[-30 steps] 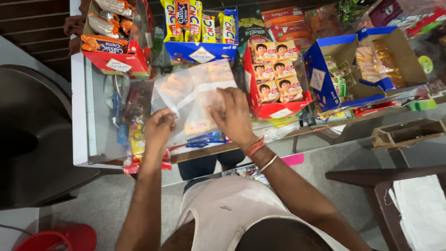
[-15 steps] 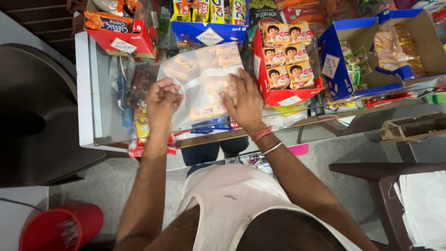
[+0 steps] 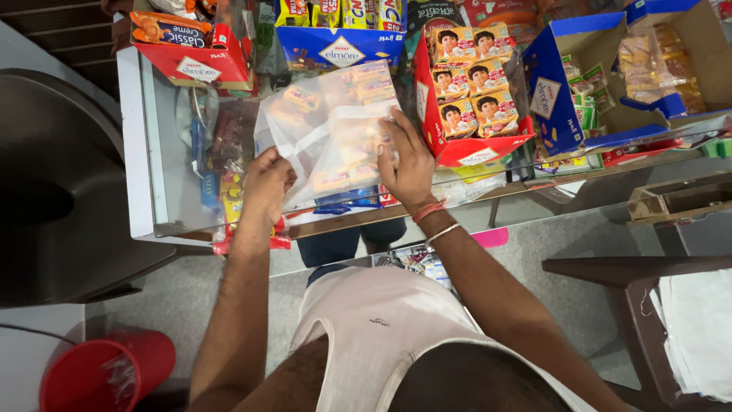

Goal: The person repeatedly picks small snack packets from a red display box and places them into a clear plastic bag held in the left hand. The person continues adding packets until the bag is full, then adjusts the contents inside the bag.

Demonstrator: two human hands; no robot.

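A clear plastic bag (image 3: 328, 137) with several small yellow-orange packets inside lies on the glass counter (image 3: 164, 206). My left hand (image 3: 267, 183) is closed on the bag's lower left edge. My right hand (image 3: 408, 164) lies flat on the bag's right side, fingers spread, pressing it down. Red threads and a thin bangle circle my right wrist.
Open red carton (image 3: 469, 149) of biscuit packs stands right of the bag, blue cartons (image 3: 343, 46) behind and at right (image 3: 557, 99), another red carton (image 3: 198, 65) far left. A red bucket (image 3: 91, 374) sits on the floor at lower left. A wooden stool (image 3: 633, 267) stands right.
The view has shifted so the counter sits higher in frame. Both hands stayed on the bag; my right hand spread flatter over it and the left moved slightly lower on its edge.
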